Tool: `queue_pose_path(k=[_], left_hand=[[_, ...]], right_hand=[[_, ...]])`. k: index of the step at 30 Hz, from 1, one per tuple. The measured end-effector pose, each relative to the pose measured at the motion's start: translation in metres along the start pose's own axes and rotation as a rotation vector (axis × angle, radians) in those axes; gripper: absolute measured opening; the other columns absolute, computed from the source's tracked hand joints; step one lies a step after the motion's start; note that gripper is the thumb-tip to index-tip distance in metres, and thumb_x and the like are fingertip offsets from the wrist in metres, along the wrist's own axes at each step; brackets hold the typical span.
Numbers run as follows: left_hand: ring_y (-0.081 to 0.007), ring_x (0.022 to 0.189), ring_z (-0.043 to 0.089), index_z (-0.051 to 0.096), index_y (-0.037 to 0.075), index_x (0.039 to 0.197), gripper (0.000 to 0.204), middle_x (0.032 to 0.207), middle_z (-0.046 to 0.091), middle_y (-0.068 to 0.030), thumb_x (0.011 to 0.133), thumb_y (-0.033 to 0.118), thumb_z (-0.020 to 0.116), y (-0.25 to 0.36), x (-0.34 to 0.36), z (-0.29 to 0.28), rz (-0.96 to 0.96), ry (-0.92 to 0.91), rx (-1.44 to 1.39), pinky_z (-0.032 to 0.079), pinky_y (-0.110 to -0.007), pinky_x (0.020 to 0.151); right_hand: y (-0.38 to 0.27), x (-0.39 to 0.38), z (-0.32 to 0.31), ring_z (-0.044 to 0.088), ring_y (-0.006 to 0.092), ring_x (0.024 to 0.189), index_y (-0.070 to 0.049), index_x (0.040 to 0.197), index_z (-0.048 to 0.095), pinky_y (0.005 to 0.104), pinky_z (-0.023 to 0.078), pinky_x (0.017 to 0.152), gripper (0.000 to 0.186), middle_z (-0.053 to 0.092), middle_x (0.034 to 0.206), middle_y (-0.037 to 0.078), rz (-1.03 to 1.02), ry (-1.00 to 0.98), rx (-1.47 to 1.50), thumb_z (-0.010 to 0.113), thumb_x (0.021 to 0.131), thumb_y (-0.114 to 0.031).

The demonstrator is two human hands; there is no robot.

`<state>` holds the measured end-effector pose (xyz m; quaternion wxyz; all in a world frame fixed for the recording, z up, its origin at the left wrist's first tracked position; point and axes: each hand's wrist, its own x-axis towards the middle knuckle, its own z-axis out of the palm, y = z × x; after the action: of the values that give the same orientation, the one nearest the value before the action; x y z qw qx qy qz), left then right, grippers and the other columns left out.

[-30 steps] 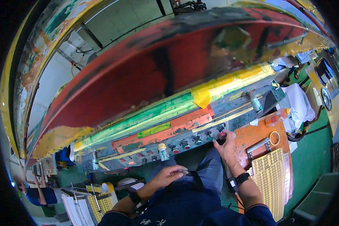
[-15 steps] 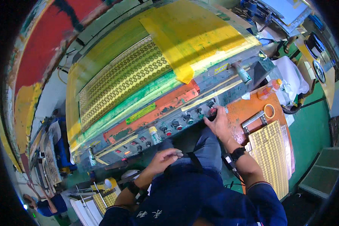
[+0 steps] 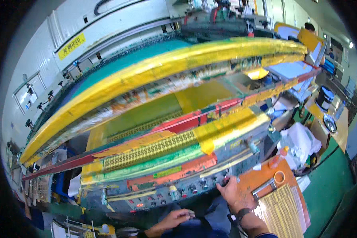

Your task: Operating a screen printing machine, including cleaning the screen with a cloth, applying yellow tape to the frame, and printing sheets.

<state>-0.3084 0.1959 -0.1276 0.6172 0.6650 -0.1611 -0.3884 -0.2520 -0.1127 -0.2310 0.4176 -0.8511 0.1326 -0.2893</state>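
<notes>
My right hand (image 3: pixel 228 191) is at the right end of the grey control panel (image 3: pixel 162 198), its thumb and fingers around a dark red push button (image 3: pixel 226 179). Low in front of my lap, my left hand (image 3: pixel 177 219) has its fingers curled together; whatever may be between them is too small to make out. Above the panel lies a patterned yellow sheet (image 3: pixel 150 151) on the printing machine's bed, bordered by yellow tape. A large screen frame (image 3: pixel 162 73), wrapped in yellow tape with a red lower edge, slants over the bed and partly hides the sheet.
An orange side table (image 3: pixel 248 177) at my right bears another patterned sheet (image 3: pixel 281 212), a metal-handled tool (image 3: pixel 264 189), a tape roll (image 3: pixel 279 177) and a bottle (image 3: pixel 279 157). White plastic bags (image 3: pixel 301 141) lie beyond. A rack (image 3: pixel 73 230) stands at lower left.
The screen frame, earlier raised at the left, now spans the bed. My view has tilted upward, showing the far wall. My right hand stays at the button; the left stays curled near my lap.
</notes>
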Motion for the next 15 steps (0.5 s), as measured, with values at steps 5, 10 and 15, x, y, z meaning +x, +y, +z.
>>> queue_pose_path(k=[5, 10, 15], left_hand=[[-0.0172, 0.115, 0.059, 0.053, -0.001, 0.131, 0.034, 0.121, 0.064, -0.0101, 0.099, 0.011, 0.053, -0.002, 0.001, 0.004, 0.071, -0.034, -0.013, 0.046, -0.031, 0.1], [-0.0167, 0.115, 0.059, 0.054, -0.001, 0.131, 0.034, 0.121, 0.064, -0.009, 0.099, 0.012, 0.054, -0.008, -0.007, 0.005, 0.07, -0.028, 0.005, 0.046, -0.031, 0.1], [-0.015, 0.112, 0.058, 0.058, -0.001, 0.126, 0.032, 0.117, 0.065, -0.0061, 0.098, 0.013, 0.056, -0.009, -0.014, 0.003, 0.123, 0.013, 0.138, 0.045, -0.033, 0.101]], right_hand=[[-0.002, -0.001, -0.004, 0.052, 0.036, 0.088, -0.002, 0.102, 0.05, 0.0434, 0.044, 0.079, 0.057, 0.051, 0.094, 0.016, 0.048, -0.048, 0.009, 0.086, 0.061, -0.017], [0.001, -0.003, -0.004, 0.052, 0.0356, 0.089, -0.001, 0.103, 0.05, 0.0427, 0.045, 0.079, 0.057, 0.052, 0.095, 0.017, 0.024, -0.053, 0.003, 0.086, 0.061, -0.016], [0.001, 0.001, -0.003, 0.052, 0.0363, 0.091, 0.0, 0.101, 0.051, 0.0438, 0.045, 0.082, 0.052, 0.052, 0.095, 0.019, 0.071, -0.114, -0.033, 0.082, 0.064, -0.021]])
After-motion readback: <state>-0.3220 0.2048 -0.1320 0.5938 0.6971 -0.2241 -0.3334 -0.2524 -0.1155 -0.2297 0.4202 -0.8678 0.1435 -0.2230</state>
